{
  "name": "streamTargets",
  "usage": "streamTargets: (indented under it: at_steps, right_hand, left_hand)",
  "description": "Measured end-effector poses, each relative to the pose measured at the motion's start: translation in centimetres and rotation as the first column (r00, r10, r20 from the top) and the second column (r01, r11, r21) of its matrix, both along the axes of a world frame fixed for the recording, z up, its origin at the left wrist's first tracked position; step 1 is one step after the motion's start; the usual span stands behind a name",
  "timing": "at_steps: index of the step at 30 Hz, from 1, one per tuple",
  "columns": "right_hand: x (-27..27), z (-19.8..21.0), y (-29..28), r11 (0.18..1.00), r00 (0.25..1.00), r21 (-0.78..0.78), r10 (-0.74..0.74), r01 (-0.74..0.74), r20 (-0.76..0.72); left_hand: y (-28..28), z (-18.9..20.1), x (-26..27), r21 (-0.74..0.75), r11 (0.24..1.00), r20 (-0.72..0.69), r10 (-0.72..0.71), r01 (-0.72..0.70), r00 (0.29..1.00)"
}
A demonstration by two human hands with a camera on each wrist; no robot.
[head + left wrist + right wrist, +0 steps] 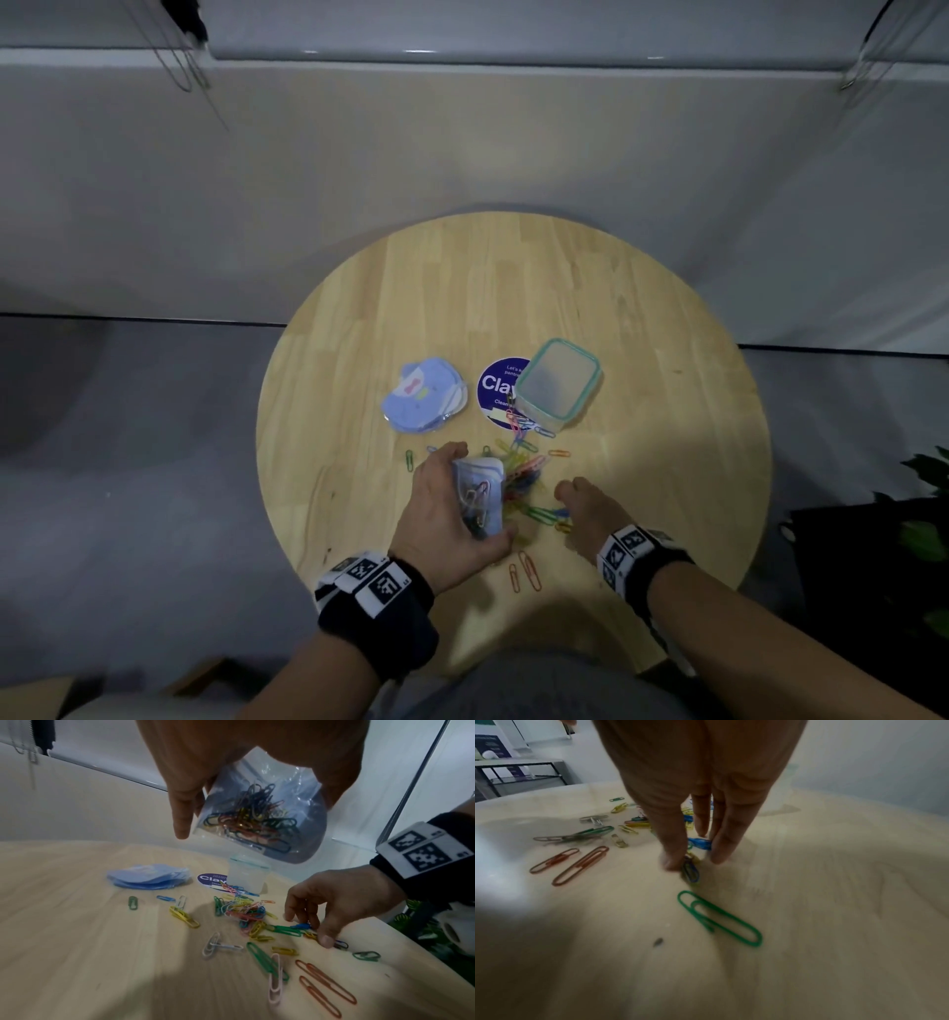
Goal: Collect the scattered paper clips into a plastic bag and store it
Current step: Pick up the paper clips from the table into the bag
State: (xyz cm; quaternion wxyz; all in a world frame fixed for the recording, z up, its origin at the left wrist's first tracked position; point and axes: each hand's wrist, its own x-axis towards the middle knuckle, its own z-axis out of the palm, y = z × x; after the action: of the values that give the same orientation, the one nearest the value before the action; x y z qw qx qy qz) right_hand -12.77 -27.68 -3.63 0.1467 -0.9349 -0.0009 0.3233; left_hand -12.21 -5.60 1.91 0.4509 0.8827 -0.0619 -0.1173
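My left hand (478,493) holds a clear plastic bag (485,475) above the round wooden table (513,288); the bag (257,817) has several coloured paper clips inside. A loose pile of coloured paper clips (518,478) lies just right of the bag. My right hand (565,506) reaches down at the pile's near right edge. Its thumb (671,863) presses a dark blue clip (690,872) and its fingers (718,854) close on a bright blue clip (700,843). Two long orange clips (323,983) and a green clip (718,919) lie nearer me.
A clear box with a teal-rimmed lid (557,383) stands behind the pile, partly on a round purple sticker (495,390). A stack of pale blue packets (426,395) lies to its left. A dark stand with a plant (924,539) is off the table's right edge.
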Motion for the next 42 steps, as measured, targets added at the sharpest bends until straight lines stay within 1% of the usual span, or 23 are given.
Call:
streamTargets:
  at_steps: [2,6,10,13,15,17,19,20,21,22,23,26,28,29,31,33,35,37,38,40,42]
  right_hand:
    - [0.2,-0.2,0.5,1.000,0.997,0.004,-0.014,0.013,0.077]
    - [0.9,-0.5,1.7,0.999,0.993,-0.032,-0.001,0.005,0.116]
    - [1.4,-0.5,2.4,0.996,0.990,-0.087,0.046,-0.034,0.130]
    - [1.3,-0.1,2.2,0.999,0.993,-0.052,-0.005,0.011,0.115]
    - [1.3,0.8,1.6,0.995,0.989,0.013,-0.100,0.099,0.108]
    - [1.5,2.2,1.1,0.959,0.962,0.151,-0.257,0.242,0.094]
    - [1.9,4.6,0.9,0.870,0.907,0.318,-0.416,0.377,0.064]
    - [2.2,6.2,1.0,0.818,0.883,0.401,-0.467,0.412,0.046]
    - [2.5,7.9,1.1,0.781,0.874,0.459,-0.485,0.423,0.020]
    - [2.9,9.5,1.2,0.774,0.888,0.496,-0.461,0.393,0.015]
    - [3.2,11.1,1.5,0.801,0.915,0.498,-0.401,0.333,0.034]
    - [4.5,14.6,2.7,0.918,0.979,0.376,-0.176,0.125,0.105]
    - [5.3,15.5,3.5,0.958,0.990,0.285,-0.057,0.019,0.126]
    - [5.5,15.5,3.9,0.965,0.992,0.264,-0.033,-0.001,0.125]
    - [5.7,15.7,4.3,0.963,0.994,0.269,-0.032,0.003,0.104]
    - [5.6,16.0,4.2,0.942,0.995,0.335,-0.034,-0.001,0.098]
    - [5.2,16.6,3.9,0.911,0.997,0.408,0.037,-0.062,0.068]
    - [4.8,17.0,3.6,0.893,0.995,0.440,0.098,-0.090,0.004]
    - [4.7,17.1,3.6,0.887,0.995,0.455,0.096,-0.083,-0.007]
    - [4.6,16.7,3.5,0.872,0.999,0.486,0.050,-0.053,0.020]
    - [4.4,15.9,3.8,0.868,1.000,0.496,0.022,-0.014,-0.009]
  left_hand:
    - [0.3,0.1,-0.1,0.004,1.000,0.010,0.000,0.000,1.000]
    - [1.0,0.1,-0.4,0.044,0.999,0.024,-0.009,0.008,1.000]
    - [1.7,-0.2,-1.0,0.075,0.997,0.003,0.011,-0.012,1.000]
    - [1.8,-0.2,-1.4,0.099,0.995,0.032,0.007,-0.010,0.999]
    - [1.4,0.1,-1.5,0.106,0.994,0.061,-0.002,-0.004,0.998]
    - [1.1,0.2,-1.4,0.114,0.994,0.125,-0.011,-0.003,0.992]
    - [0.6,0.2,-1.1,0.147,0.989,0.062,-0.024,0.014,0.998]
    - [0.4,0.0,-0.9,0.169,0.985,0.033,-0.024,0.018,0.999]
    - [0.1,-0.1,-0.8,0.182,0.983,0.037,-0.027,0.019,0.999]
    - [-0.3,-0.2,-0.7,0.191,0.981,0.042,-0.034,0.026,0.999]
    - [-0.8,0.0,-0.5,0.194,0.980,0.060,-0.048,0.036,0.997]
    - [-2.1,0.4,-0.1,0.178,0.983,0.115,-0.055,0.033,0.992]
    - [-2.7,0.7,0.2,0.148,0.988,0.135,-0.066,0.045,0.989]
    - [-2.9,0.9,0.3,0.134,0.989,0.129,-0.081,0.063,0.988]
    - [-3.3,1.3,0.5,0.112,0.989,0.114,-0.106,0.094,0.988]
    - [-3.4,1.6,0.6,0.095,0.992,0.120,-0.093,0.082,0.988]
    - [-3.4,1.7,0.5,0.086,0.994,0.129,-0.077,0.066,0.989]
    - [-3.2,1.6,0.4,0.091,0.993,0.138,-0.084,0.072,0.987]
    - [-3.1,1.6,0.3,0.092,0.993,0.145,-0.085,0.073,0.986]
    - [-3.0,1.5,0.3,0.077,0.995,0.147,-0.068,0.057,0.987]
    - [-3.2,1.4,0.4,0.067,0.997,0.154,-0.057,0.047,0.986]
